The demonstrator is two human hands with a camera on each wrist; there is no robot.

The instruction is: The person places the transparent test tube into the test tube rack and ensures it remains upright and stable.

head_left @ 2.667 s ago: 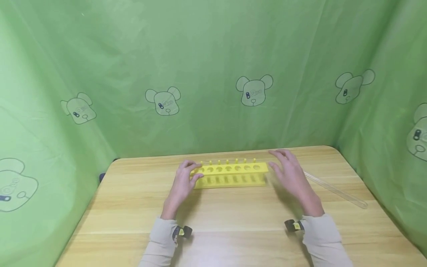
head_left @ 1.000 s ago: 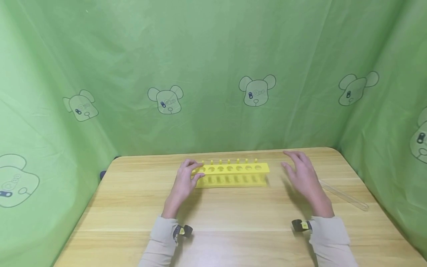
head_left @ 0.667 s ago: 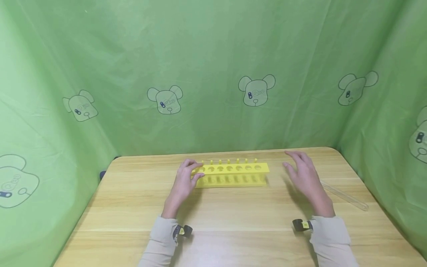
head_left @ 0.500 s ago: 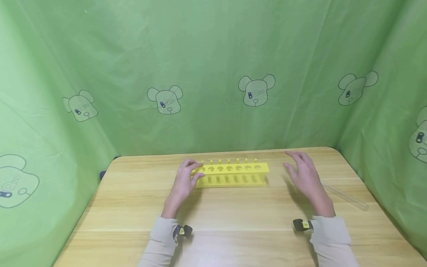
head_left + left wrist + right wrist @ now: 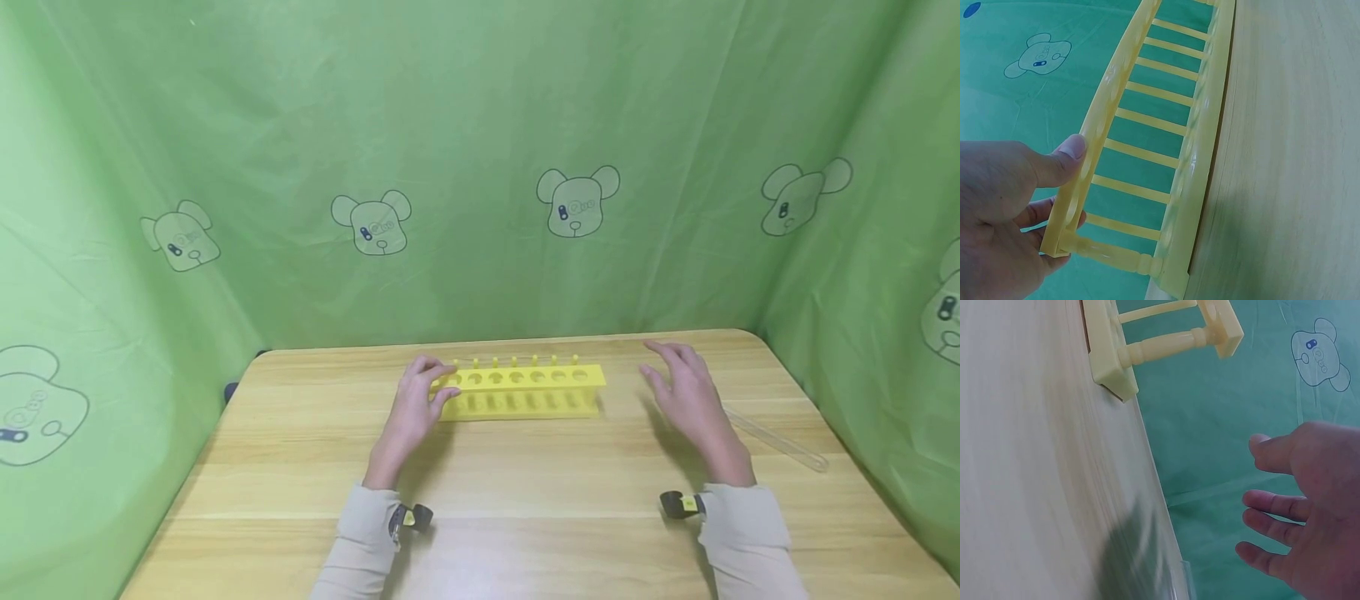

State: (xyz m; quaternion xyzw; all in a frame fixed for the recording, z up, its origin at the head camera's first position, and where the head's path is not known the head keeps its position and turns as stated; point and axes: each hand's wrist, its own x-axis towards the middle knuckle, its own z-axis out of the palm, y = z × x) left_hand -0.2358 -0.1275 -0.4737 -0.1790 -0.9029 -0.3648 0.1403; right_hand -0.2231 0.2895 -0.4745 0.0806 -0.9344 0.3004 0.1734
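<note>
No readable text, label, brand or number shows on anything here.

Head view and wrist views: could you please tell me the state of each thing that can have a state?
Yellow rack: upright on the table, all holes empty.
Clear test tube: lying flat on the table, right of the right hand, untouched.
Left hand: grips the rack's left end, thumb on the top plate.
Right hand: fingers spread, holding nothing, apart from the rack.

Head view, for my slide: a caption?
Left hand grips yellow rack; right hand hovers open near a tube.
</note>
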